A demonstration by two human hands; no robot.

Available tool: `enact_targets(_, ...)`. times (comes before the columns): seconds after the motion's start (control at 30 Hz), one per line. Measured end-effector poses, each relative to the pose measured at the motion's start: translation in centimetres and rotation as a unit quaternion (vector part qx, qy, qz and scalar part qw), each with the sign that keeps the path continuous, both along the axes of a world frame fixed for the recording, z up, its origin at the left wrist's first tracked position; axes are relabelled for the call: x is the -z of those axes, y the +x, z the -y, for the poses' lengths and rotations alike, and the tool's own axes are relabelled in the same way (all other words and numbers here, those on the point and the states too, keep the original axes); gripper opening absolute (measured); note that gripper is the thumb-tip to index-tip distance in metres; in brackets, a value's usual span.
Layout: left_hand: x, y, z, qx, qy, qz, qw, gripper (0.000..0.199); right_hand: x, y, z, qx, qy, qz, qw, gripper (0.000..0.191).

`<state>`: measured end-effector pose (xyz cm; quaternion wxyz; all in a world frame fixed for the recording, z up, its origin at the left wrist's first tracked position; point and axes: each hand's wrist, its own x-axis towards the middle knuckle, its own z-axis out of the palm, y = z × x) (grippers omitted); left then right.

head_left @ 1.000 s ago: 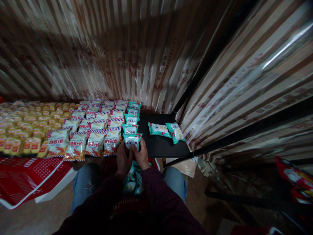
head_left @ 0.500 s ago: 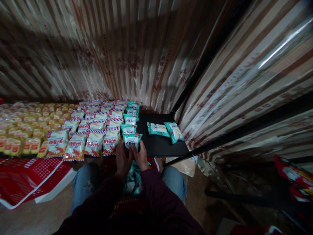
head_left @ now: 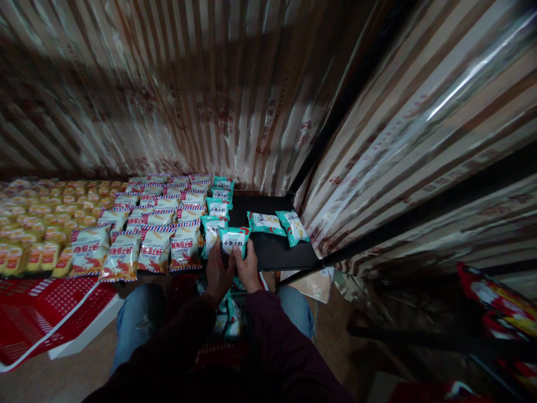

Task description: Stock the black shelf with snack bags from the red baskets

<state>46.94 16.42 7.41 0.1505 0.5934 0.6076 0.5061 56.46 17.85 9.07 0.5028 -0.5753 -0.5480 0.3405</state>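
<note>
Between my two hands is a small teal snack bag [head_left: 234, 239], its printed face toward me, near the front edge of the black shelf [head_left: 277, 254]. My left hand [head_left: 220, 271] grips its left side and my right hand [head_left: 247, 267] its right side, thumbs on the lower front. Just left of it, another teal bag [head_left: 212, 228] ends a row of matching teal bags [head_left: 218, 207] running to the back. Two more teal bags [head_left: 265, 222] lie flat to the right. Below my hands, further teal bags [head_left: 230, 316] lie in a red basket, partly hidden by my forearms.
White snack bags [head_left: 155, 248] with striped edges fill rows left of the teal ones, with yellow packets [head_left: 37, 229] beyond. A red basket [head_left: 54, 310] stands at lower left. Black frame bars [head_left: 356, 254] cross on the right. Corrugated sheeting [head_left: 180, 101] hangs behind the shelf.
The teal bag in my hands has shifted right, away from the front of the teal row, uncovering more of the bag behind. The camera view has shifted slightly too.
</note>
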Motion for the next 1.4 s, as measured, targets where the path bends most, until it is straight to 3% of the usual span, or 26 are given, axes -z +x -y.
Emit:
enact_targets(0.17, -0.1, 1.0, -0.6, 0.026, -0.003, 0.025, 0.999, 0.057, -0.2, 1.0, -0.9, 0.016, 0.002, 0.000, 1.000, 0.048)
enact_targets(0.33, -1.6, 2.1, -1.5, 0.041, -0.007, 0.056, 0.998, 0.054, -0.7, 1.9, -2.7, 0.051, -0.002, -0.003, 0.999, 0.052)
enact_targets(0.5, -3.6, 3.4, -3.8, 0.040, -0.054, 0.056, 0.996, 0.053, -1.7, 2.6, -5.1, 0.067, -0.014, -0.003, 0.998, 0.055)
enact_targets(0.67, -4.5, 4.1, -6.5, 0.041, -0.041, 0.048, 0.997, 0.053, -2.9, 3.1, -7.4, 0.054, -0.018, -0.015, 0.998, 0.050)
enact_targets(0.9, -3.5, 5.1, -9.2, 0.012, -0.034, 0.057, 0.998, 0.049, -1.9, 3.8, -9.9, 0.054, -0.034, -0.056, 0.996, 0.044)
enact_targets(1.07, -2.4, 6.0, -9.8, 0.007, -0.055, 0.074, 0.996, 0.047, -1.5, 4.5, -9.5, 0.067, -0.023, -0.031, 0.997, 0.041)
enact_targets(1.4, -2.5, 6.8, -10.5, -0.008, -0.150, 0.081, 0.985, 0.047, -1.1, 4.6, -9.7, 0.082, -0.054, -0.014, 0.995, 0.044)
